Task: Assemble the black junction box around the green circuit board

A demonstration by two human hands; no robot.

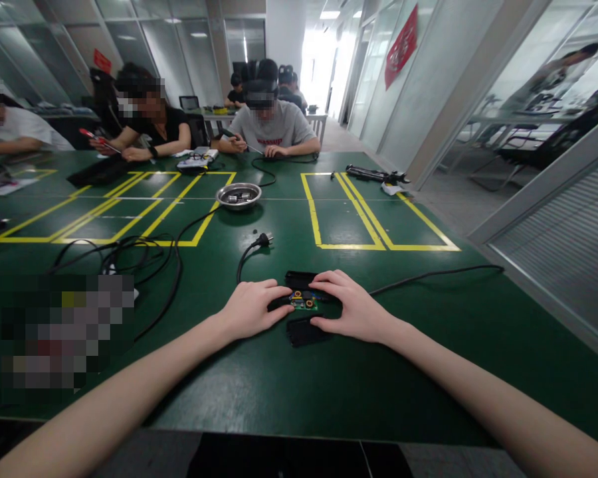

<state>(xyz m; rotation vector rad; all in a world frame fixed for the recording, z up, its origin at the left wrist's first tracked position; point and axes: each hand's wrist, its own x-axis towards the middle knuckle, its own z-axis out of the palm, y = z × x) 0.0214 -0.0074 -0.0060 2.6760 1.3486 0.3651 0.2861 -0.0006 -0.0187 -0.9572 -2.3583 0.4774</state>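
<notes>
A small green circuit board (305, 303) with copper-wound coils lies on the table in front of me, between two black plastic casing halves. My left hand (252, 307) grips the board's left end between thumb and fingers, where a black cable meets it. My right hand (351, 305) has its fingers spread around the board's right side. Its index fingertip touches the far casing half (298, 279), and its thumb rests at the near casing half (303, 332). Beyond my left hand lies a black power plug (264, 240). Another black cable (438, 272) runs out to the right.
A metal bowl (238, 196) with metal parts stands mid-table. Coiled black cables (129, 255) lie left, beside a blurred-out patch. Yellow tape (349, 248) marks rectangles on the green table (239, 392). Black tools (376, 175) lie far right. Several people work across the table.
</notes>
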